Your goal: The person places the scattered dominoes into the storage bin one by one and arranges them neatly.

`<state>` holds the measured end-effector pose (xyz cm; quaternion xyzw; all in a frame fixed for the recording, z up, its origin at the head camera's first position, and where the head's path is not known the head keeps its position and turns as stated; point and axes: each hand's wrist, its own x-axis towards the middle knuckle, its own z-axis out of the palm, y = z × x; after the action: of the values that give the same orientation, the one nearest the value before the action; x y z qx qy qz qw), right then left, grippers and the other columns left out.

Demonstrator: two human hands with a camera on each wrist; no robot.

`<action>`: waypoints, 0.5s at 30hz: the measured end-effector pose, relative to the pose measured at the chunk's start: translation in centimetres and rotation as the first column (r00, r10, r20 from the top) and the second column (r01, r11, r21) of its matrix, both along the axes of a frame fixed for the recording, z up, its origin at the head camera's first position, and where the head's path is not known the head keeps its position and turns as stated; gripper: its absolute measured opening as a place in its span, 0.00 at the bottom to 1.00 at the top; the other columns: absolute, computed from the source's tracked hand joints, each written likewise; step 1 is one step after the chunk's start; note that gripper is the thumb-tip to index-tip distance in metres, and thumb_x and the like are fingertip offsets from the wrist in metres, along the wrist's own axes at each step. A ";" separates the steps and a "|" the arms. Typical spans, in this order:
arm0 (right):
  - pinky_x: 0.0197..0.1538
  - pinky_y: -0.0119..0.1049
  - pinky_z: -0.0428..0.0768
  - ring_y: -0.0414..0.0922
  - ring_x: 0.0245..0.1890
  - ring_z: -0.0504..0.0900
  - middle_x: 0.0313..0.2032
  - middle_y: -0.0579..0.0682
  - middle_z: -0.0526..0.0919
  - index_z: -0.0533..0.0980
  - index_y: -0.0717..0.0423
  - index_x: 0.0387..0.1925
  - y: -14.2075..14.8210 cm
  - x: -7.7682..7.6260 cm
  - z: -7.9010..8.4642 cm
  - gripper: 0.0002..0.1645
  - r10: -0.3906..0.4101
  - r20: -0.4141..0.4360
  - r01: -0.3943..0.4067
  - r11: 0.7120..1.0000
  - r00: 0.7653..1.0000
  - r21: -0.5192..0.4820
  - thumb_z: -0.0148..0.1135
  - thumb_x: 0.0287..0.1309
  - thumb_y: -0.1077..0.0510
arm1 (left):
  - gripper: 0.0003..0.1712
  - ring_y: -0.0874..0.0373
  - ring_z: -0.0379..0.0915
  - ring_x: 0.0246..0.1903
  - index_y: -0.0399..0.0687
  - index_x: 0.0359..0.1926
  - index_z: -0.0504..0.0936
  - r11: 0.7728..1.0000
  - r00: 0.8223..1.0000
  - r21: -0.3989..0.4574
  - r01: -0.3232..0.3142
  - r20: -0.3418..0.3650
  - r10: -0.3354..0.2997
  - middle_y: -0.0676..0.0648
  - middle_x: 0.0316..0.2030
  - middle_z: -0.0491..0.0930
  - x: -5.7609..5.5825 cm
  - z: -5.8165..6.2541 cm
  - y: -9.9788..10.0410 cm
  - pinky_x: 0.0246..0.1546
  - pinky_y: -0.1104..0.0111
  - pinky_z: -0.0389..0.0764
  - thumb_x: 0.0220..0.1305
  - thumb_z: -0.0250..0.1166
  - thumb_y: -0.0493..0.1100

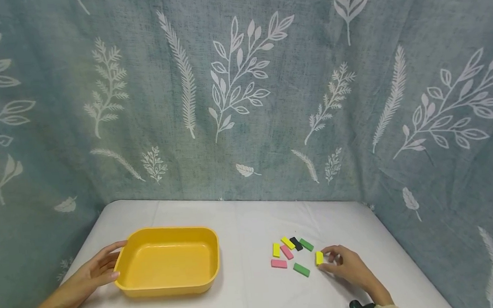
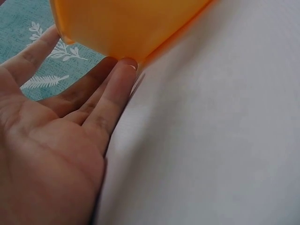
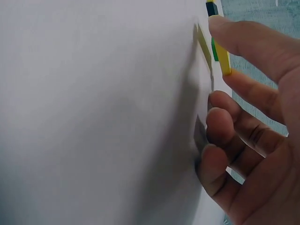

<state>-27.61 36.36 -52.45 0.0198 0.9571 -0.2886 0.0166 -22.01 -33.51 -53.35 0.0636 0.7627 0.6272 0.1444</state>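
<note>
A yellow rectangular tray rests on the white surface at the left of the head view. My left hand is at its left side, its mostly straight fingers touching the tray's outer wall in the left wrist view. Over on the right, my right hand pinches a small yellow block between thumb and index finger. In the right wrist view this yellow block appears tilted and just off the surface, while the other fingers are curled near the cloth.
Left of my right hand lie loose blocks: a black block, green blocks, pink blocks and yellow blocks. A blue-green leaf-patterned curtain hangs behind and beside the white table.
</note>
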 end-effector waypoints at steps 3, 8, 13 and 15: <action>0.28 0.36 0.71 0.45 0.30 0.72 0.34 0.45 0.79 0.82 0.53 0.54 -0.4 -0.1 0.1 0.35 -0.006 -0.002 0.006 1.000 1.000 0.002 0.82 0.46 0.42 | 0.42 0.45 0.59 0.70 0.56 0.82 0.49 1.000 1.000 -0.002 0.002 -0.006 -0.002 0.32 0.76 0.53 0.0 -0.1 0.0 0.67 0.41 0.67 0.76 0.61 0.46; 0.28 0.36 0.71 0.44 0.29 0.72 0.34 0.45 0.79 0.82 0.51 0.54 -1.3 -0.4 0.6 0.34 0.010 -0.024 -0.010 1.000 1.000 0.026 0.81 0.48 0.41 | 0.42 0.54 0.63 0.67 0.56 0.82 0.49 1.000 1.000 -0.013 0.003 -0.016 -0.003 0.32 0.76 0.54 0.0 -0.2 0.1 0.66 0.43 0.68 0.76 0.61 0.45; 0.27 0.37 0.73 0.45 0.29 0.73 0.34 0.46 0.78 0.82 0.51 0.54 -2.3 -0.7 1.3 0.32 0.038 -0.046 -0.037 0.999 0.998 0.020 0.80 0.50 0.41 | 0.44 0.36 0.55 0.72 0.54 0.82 0.49 1.000 1.000 -0.011 -0.014 -0.012 0.014 0.31 0.76 0.54 0.0 0.0 0.2 0.66 0.39 0.67 0.75 0.62 0.47; 0.26 0.36 0.74 0.44 0.28 0.73 0.34 0.45 0.79 0.82 0.51 0.53 -2.7 -0.7 1.7 0.32 0.047 -0.052 -0.046 0.999 0.997 0.019 0.80 0.50 0.41 | 0.44 0.35 0.55 0.72 0.53 0.82 0.49 1.000 1.000 -0.010 -0.015 -0.015 0.015 0.30 0.76 0.53 0.0 0.0 0.2 0.66 0.39 0.67 0.75 0.62 0.47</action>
<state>-28.35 33.64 -50.79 -0.0102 0.9599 -0.2802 -0.0022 -21.97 -33.36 -53.36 0.0618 0.7673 0.6240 0.1345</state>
